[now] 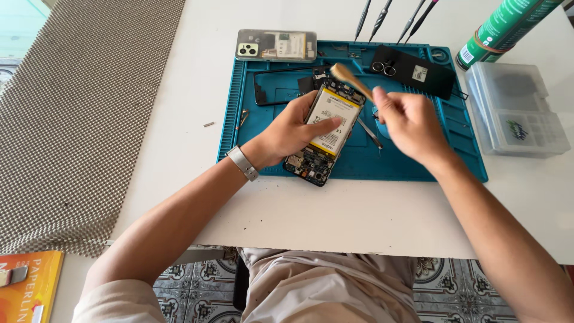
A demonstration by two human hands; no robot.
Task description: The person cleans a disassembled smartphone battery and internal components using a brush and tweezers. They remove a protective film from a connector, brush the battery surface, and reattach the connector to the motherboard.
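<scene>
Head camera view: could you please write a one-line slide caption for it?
Left hand holds an opened phone over a blue repair mat; right hand brushes it with a small brush.

we see the opened phone (323, 128) in the left hand (287, 131) showing a smooth white-and-yellow battery wrap with a slight sheen, and dark, bumpy circuit boards at its near and far ends. the right hand (409, 122) grips a brush (350, 78) with a pale, wood-coloured handle. the teal work mat (412, 161) looks like matt, soft rubber, ribbed at its left edge. the white table (335, 215) is smooth and matt. at far left lies a coarse, woven-looking mesh mat (78, 113). the box (517, 110) at right is cloudy translucent plastic. the watch band (244, 163) gleams like brushed metal. the spray can (502, 27) is glossy green.
</scene>
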